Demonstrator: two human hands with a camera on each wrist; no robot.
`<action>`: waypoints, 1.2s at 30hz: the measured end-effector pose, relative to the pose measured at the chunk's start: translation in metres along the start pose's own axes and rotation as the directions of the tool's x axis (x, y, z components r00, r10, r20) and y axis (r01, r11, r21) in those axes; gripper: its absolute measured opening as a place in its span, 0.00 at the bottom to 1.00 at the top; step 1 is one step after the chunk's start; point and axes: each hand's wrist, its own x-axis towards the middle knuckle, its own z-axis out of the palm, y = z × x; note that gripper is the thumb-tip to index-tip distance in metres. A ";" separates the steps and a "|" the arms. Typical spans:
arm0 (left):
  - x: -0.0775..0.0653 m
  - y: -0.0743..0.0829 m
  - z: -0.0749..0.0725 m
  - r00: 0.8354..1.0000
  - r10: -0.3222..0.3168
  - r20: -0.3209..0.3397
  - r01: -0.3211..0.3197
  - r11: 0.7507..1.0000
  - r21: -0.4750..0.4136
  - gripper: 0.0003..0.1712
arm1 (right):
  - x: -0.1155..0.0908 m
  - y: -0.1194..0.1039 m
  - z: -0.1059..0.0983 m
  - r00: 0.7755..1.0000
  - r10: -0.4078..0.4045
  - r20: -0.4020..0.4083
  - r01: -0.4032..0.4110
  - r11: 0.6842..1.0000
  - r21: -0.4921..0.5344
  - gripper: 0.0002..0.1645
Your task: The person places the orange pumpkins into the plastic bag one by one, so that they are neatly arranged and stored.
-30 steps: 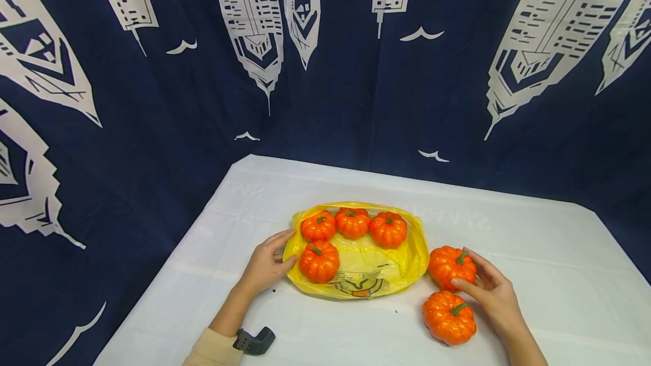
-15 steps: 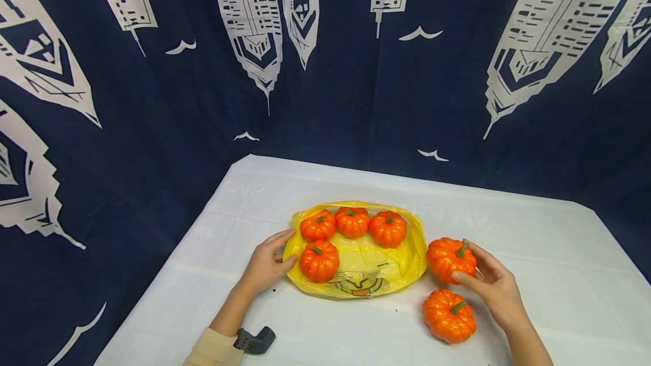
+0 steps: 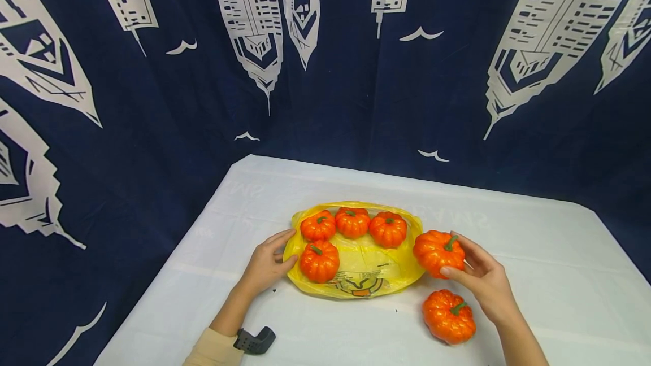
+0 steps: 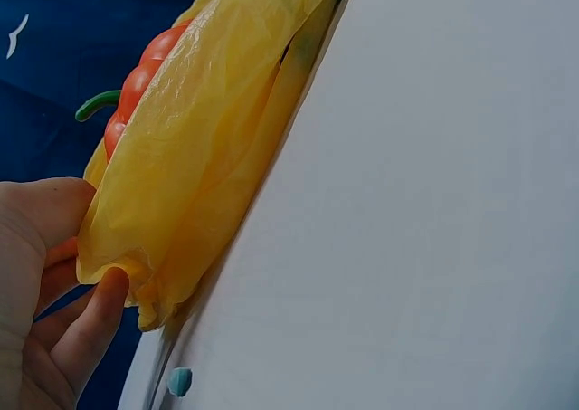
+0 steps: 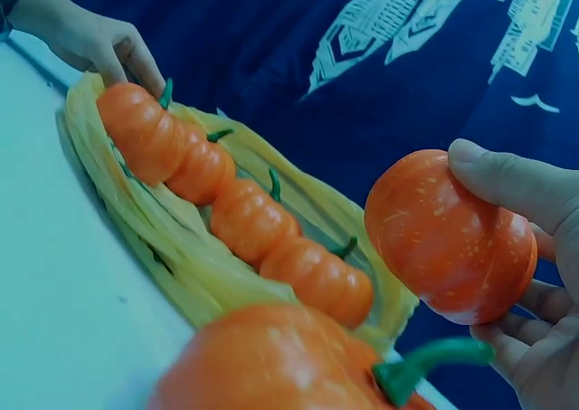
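My left hand [image 3: 269, 261] is at the left end of a yellow plastic bag [image 3: 351, 261], thumb and fingers around its edge. Close up, the left wrist view shows one fingertip [image 4: 113, 283] over the bag's outer face. Several small orange pumpkins with green stems sit inside, such as the front-left pumpkin [image 3: 319, 262]. With thumb and fingers my right hand [image 3: 483, 281] grips another pumpkin [image 3: 438, 253] beside the bag's right end. That pumpkin overlaps the rim in the head view. Closer to me, a further pumpkin [image 3: 448, 317] rests on the table.
A white cloth covers the table [image 3: 346, 332]. Behind it hangs a dark blue curtain [image 3: 335, 123] printed with white buildings and birds. The left wrist wears a dark band [image 3: 254, 340]. Small dark specks dot the cloth below the bag.
My right hand has lifted its pumpkin slightly and brought it leftward to the bag's right rim. The left hand, the bag and the other pumpkins have stayed in place.
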 end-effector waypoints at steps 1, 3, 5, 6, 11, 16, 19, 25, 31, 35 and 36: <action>0.000 0.000 0.000 1.000 -0.001 0.001 0.001 1.000 0.002 0.32 | 0.001 -0.001 0.002 1.000 -0.001 0.007 0.001 1.000 0.002 0.39; 0.000 -0.001 0.000 1.000 0.001 0.002 -0.001 1.000 0.007 0.32 | 0.002 -0.003 0.007 1.000 0.001 0.019 -0.001 1.000 -0.004 0.39; 0.000 -0.001 0.000 1.000 0.003 0.003 -0.003 1.000 0.010 0.32 | 0.004 -0.005 0.011 1.000 0.002 0.027 -0.002 1.000 -0.017 0.39; -0.001 -0.001 0.000 1.000 0.006 0.004 -0.006 1.000 0.011 0.32 | 0.005 -0.006 0.014 0.999 0.003 0.032 -0.003 1.000 -0.024 0.39; -0.001 0.001 -0.002 1.000 -0.001 0.016 0.001 1.000 0.004 0.33 | 0.009 -0.010 0.024 0.998 0.003 0.059 0.001 0.998 -0.067 0.39; -0.001 0.001 -0.002 1.000 -0.009 0.020 0.009 1.000 0.006 0.33 | 0.013 -0.013 0.037 0.997 0.029 0.075 -0.024 0.997 -0.068 0.40; -0.001 0.000 -0.002 1.000 -0.021 0.017 0.021 1.000 0.000 0.33 | 0.015 -0.015 0.046 0.996 0.046 0.081 -0.040 0.996 -0.074 0.41; -0.001 0.000 -0.002 1.000 -0.011 0.011 0.011 1.000 -0.008 0.33 | 0.019 -0.017 0.063 0.992 0.074 0.099 -0.067 0.995 -0.076 0.42; -0.001 0.000 -0.002 1.000 0.002 0.010 -0.002 1.000 -0.003 0.33 | 0.023 -0.012 0.077 0.988 0.123 0.094 -0.118 0.991 -0.059 0.44; 0.000 0.000 -0.002 1.000 0.001 0.016 -0.001 1.000 -0.001 0.33 | 0.024 -0.005 0.088 0.986 0.148 0.074 -0.145 0.989 -0.044 0.44; 0.000 0.000 -0.002 1.000 0.001 0.016 -0.001 1.000 -0.002 0.33 | 0.024 -0.003 0.091 0.985 0.160 0.067 -0.157 0.987 -0.042 0.44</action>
